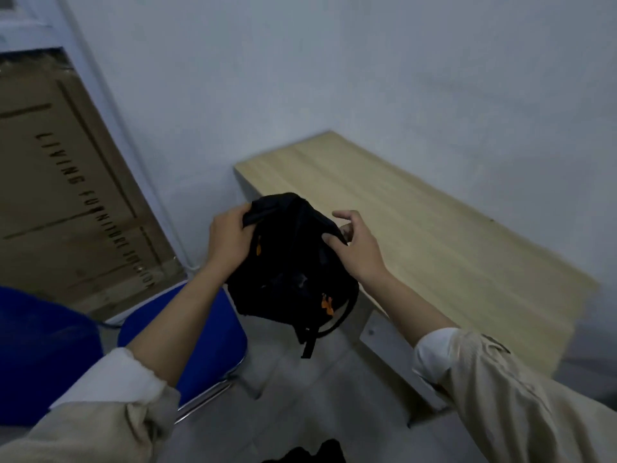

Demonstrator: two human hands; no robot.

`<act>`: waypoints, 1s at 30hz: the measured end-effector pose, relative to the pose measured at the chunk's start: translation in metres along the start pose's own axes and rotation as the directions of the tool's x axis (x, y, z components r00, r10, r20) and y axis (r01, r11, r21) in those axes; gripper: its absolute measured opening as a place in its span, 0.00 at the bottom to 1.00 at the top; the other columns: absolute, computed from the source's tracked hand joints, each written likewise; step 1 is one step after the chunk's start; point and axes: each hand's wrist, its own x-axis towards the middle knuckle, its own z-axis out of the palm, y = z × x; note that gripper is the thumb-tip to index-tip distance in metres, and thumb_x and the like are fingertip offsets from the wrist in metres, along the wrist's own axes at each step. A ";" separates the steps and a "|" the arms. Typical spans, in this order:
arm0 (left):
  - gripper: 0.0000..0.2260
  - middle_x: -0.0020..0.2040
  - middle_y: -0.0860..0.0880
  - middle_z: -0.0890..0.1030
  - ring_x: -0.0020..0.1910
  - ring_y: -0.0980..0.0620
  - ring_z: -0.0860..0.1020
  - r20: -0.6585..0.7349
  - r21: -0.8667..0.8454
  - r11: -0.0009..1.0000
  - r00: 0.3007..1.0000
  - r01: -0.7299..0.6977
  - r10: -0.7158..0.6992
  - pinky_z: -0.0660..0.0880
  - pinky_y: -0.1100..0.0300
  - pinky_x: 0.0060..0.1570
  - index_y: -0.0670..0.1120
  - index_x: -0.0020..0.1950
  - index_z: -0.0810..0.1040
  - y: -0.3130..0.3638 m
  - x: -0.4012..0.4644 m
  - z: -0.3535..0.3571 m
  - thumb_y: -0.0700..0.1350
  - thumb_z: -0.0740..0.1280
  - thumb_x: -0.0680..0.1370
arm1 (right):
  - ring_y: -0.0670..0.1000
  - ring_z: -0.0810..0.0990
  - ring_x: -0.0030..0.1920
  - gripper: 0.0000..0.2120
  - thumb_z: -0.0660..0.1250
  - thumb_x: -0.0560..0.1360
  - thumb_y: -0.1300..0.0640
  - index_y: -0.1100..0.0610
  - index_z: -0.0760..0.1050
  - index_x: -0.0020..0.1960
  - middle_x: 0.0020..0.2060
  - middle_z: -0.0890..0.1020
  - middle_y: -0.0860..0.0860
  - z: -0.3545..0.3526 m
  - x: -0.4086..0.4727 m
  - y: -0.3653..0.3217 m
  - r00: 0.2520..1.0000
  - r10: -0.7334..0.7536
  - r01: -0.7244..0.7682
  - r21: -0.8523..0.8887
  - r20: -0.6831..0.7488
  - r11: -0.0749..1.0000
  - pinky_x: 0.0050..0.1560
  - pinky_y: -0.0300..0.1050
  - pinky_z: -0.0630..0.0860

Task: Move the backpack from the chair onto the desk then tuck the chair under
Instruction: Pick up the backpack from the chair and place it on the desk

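Note:
A black backpack [290, 265] with orange zipper pulls hangs in the air, held between both hands, its straps dangling below. My left hand [230, 240] grips its top left edge. My right hand [355, 248] holds its right side with thumb and fingers, the index finger stretched out. The backpack is above the gap between the blue chair [200, 335] at lower left and the near left edge of the light wooden desk [434, 248], which runs to the right along the wall. The chair seat is bare, and the chair stands out from the desk.
A large cardboard furniture box [66, 202] leans against the wall at left. Another blue chair part [36, 349] shows at the far left. The white wall [367, 78] borders the desk's far side. Grey tiled floor [293, 396] lies below.

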 end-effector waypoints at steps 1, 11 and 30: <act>0.10 0.48 0.40 0.84 0.46 0.47 0.80 -0.012 -0.018 1.000 1.000 -0.018 0.018 0.72 0.58 0.41 0.43 0.55 0.80 0.013 0.009 0.005 0.36 0.63 0.76 | 0.49 0.75 0.46 0.24 0.70 0.73 0.56 0.52 0.67 0.67 0.43 0.74 0.49 -0.012 0.004 0.006 0.999 -0.026 0.025 -0.038 -0.025 0.999 0.46 0.37 0.73; 0.12 0.45 0.45 0.84 0.46 0.46 0.80 -0.225 -0.185 0.980 0.974 -0.076 0.033 0.79 0.52 0.49 0.46 0.51 0.82 0.099 0.086 0.021 0.35 0.62 0.74 | 0.53 0.53 0.76 0.57 0.71 0.63 0.36 0.49 0.38 0.77 0.77 0.53 0.51 -0.065 -0.007 0.097 0.998 0.061 -0.060 -0.089 0.007 0.994 0.73 0.54 0.57; 0.11 0.47 0.51 0.83 0.50 0.52 0.80 0.034 -0.332 0.908 0.959 -0.256 0.283 0.72 0.66 0.50 0.44 0.53 0.82 0.119 0.297 0.173 0.35 0.67 0.73 | 0.55 0.67 0.70 0.53 0.74 0.54 0.27 0.36 0.52 0.71 0.72 0.66 0.48 -0.003 0.196 0.175 0.877 0.478 -0.413 0.418 -0.059 0.809 0.66 0.62 0.72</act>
